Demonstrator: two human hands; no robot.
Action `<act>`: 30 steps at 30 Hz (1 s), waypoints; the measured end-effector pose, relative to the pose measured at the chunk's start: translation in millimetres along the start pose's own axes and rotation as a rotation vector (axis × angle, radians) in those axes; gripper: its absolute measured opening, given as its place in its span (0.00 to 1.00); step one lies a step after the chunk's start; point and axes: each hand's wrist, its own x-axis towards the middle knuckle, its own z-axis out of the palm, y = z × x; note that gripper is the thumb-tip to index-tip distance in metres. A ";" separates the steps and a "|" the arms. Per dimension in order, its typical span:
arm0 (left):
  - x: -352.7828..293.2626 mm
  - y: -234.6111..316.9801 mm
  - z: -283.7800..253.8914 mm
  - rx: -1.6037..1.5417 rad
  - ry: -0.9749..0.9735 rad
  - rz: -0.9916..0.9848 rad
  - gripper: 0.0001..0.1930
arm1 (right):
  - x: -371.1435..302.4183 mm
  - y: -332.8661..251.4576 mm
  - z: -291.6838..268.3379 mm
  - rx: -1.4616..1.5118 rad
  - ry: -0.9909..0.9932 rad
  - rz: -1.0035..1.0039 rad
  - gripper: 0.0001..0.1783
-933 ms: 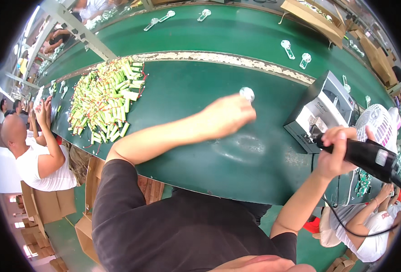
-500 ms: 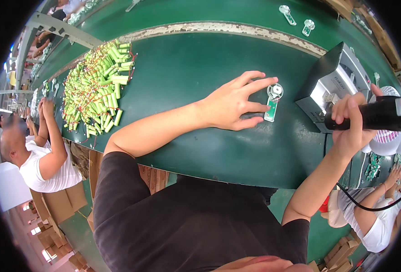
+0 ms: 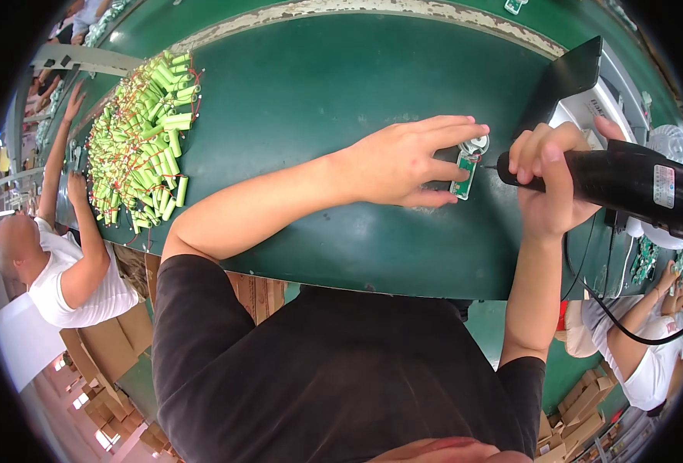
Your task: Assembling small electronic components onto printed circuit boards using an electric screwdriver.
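**Bench item: small circuit board held for driver work**

Circuit board [image 3: 463, 176], small, green, oblong, lying flat on the dark green belt surface [image 3: 310, 85], with a round silvery part [image 3: 476, 144] at its far end. Position: right of centre on the belt, between the two hands.

Left hand [image 3: 403, 163]: palm down, fingers spread long and flat; fingertips touch the board and the round part, pinning them to the belt. Nothing is gripped in the closed sense.

Right hand [image 3: 549, 181]: wrapped firmly round a black electric screwdriver [image 3: 627, 181], held nearly level, its thin bit pointing left at the board's right edge (whether the tip touches cannot be told). A black cable [image 3: 611, 316] hangs below the tool.

Also present:
- Heap of light green cylindrical cells [image 3: 142, 143] with red wires, well apart on the belt's left side.
- Grey box-shaped machine [image 3: 588, 92] with a dark sloping panel, just behind the right hand.
- Person in white top [image 3: 64, 270] at the left, arms reaching to the belt.
- Second person in white [image 3: 650, 363], lower right.
- Cardboard boxes [image 3: 102, 347] on the floor.
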 end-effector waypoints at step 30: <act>14.4 0.8 -20.8 0.076 0.008 -0.070 0.14 | -8.0 6.8 17.4 0.004 0.048 0.139 0.28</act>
